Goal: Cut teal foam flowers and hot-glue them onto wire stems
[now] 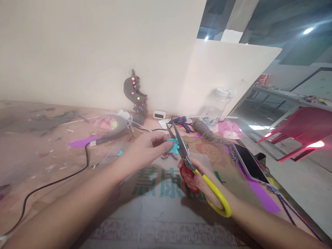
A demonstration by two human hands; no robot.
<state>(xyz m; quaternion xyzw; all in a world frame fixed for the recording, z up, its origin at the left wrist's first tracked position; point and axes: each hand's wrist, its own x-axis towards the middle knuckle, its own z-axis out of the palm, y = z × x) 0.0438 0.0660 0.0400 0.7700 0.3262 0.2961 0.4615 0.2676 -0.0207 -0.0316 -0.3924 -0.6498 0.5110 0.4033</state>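
Between its thumb and fingers, my left hand (pixel 151 148) pinches a small turquoise piece (pixel 173 146) with a scalloped, flower-like outline drawn on it. My right hand (pixel 195 174) grips scissors (pixel 185 152) with one yellow and one red handle. The scissor blades are spread apart and point up and away, right beside the turquoise piece. Whether a blade touches it I cannot tell. Below both hands lies a printed board (pixel 166 214) with large green characters, partly under a clear sheet. A small turquoise scrap (pixel 120 153) rests to the left of my left hand.
A blue glue gun (pixel 183 121), a grey yarn skein (pixel 207 133) and a clear jug (pixel 216 107) stand behind. A phone (pixel 250 163) lies at right by the table edge. A black cable (pixel 54 186) crosses the left side. A decorated crescent (pixel 133 90) is against the white panel.
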